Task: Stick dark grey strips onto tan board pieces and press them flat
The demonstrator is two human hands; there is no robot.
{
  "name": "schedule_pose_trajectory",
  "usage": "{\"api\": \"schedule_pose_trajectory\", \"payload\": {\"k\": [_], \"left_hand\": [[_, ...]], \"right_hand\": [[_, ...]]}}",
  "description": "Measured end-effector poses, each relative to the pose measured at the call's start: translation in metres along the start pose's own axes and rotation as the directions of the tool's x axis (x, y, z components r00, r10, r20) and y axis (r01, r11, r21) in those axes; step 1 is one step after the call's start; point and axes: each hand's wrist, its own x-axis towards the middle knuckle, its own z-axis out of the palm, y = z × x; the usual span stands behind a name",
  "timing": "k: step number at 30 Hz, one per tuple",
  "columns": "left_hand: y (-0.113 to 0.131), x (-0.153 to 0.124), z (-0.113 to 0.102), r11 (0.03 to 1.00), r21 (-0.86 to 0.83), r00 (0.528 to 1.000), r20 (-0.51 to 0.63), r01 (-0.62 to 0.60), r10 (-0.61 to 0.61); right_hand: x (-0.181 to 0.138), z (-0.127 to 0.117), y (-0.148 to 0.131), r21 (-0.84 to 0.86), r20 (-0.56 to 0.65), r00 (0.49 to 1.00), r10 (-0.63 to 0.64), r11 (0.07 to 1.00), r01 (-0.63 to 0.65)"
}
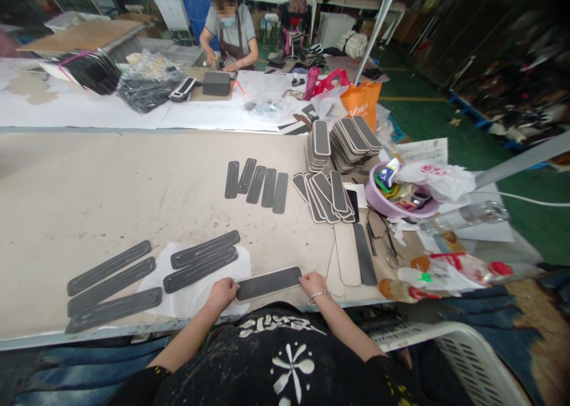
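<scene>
A long black strip with a pale border (268,282) lies near the table's front edge, held at both ends. My left hand (222,292) grips its left end and my right hand (313,284) grips its right end; a bracelet sits on the right wrist. Just left of it, two black strips (202,260) rest on a white sheet (196,296). Three more black strips (111,284) lie further left on the beige table (111,198).
Several short black strips (256,185) lie mid-table, with stacked bordered pieces (342,142) and a fanned pile (325,195) to the right. A purple bowl (378,201), scissors (387,246), bottles and bags crowd the right. A person works at the far table (229,29).
</scene>
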Motion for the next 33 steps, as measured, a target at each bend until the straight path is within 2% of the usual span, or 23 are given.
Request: {"api": "schedule_pose_trajectory", "payload": {"k": [10, 17, 21, 23, 24, 25, 26, 28, 30, 31, 33], "left_hand": [[0.003, -0.002, -0.002, 1.000, 0.013, 1.000, -0.002, 0.010, -0.010], [0.000, 0.001, 0.001, 1.000, 0.003, 1.000, -0.007, -0.004, 0.004], [0.000, 0.000, 0.002, 1.000, -0.006, 1.000, -0.008, 0.007, -0.007], [0.000, 0.000, 0.001, 1.000, -0.010, 1.000, -0.010, 0.010, -0.010], [0.000, -0.001, 0.001, 1.000, -0.011, 1.000, -0.010, 0.009, -0.009], [0.000, -0.001, 0.000, 1.000, -0.012, 1.000, -0.010, 0.007, -0.007], [0.000, -0.002, 0.000, 1.000, -0.012, 1.000, -0.010, 0.003, -0.003], [0.001, -0.003, -0.001, 1.000, -0.008, 1.000, -0.008, -0.006, 0.006], [0.003, -0.003, -0.002, 1.000, 0.002, 1.000, -0.004, -0.013, 0.013], [0.004, -0.003, -0.003, 1.000, 0.009, 1.000, -0.003, -0.014, 0.014], [0.005, -0.003, -0.003, 1.000, 0.025, 1.000, -0.001, -0.012, 0.012]], "right_hand": [[-0.004, -0.007, -0.008, -0.164, -0.026, 0.999, -0.048, 0.986, 0.043], [-0.005, -0.011, 0.000, -0.227, -0.052, 0.996, -0.070, 0.972, 0.056], [-0.013, -0.017, 0.003, -0.222, -0.110, 0.984, -0.141, 0.968, 0.114], [-0.020, -0.014, 0.001, -0.207, -0.159, 0.958, -0.240, 0.957, 0.205], [-0.023, -0.011, -0.001, -0.196, -0.187, 0.925, -0.332, 0.935, 0.296], [-0.026, -0.005, -0.004, -0.189, -0.207, 0.870, -0.448, 0.891, 0.414], [-0.028, 0.002, -0.008, -0.188, -0.211, 0.791, -0.574, 0.818, 0.543], [-0.030, 0.018, -0.018, -0.208, -0.147, 0.590, -0.794, 0.608, 0.766], [-0.030, 0.035, -0.031, -0.233, 0.000, 0.428, -0.904, 0.416, 0.879], [-0.029, 0.041, -0.037, -0.243, 0.072, 0.371, -0.926, 0.344, 0.907], [-0.028, 0.048, -0.045, -0.261, 0.174, 0.313, -0.934, 0.263, 0.929]]}}
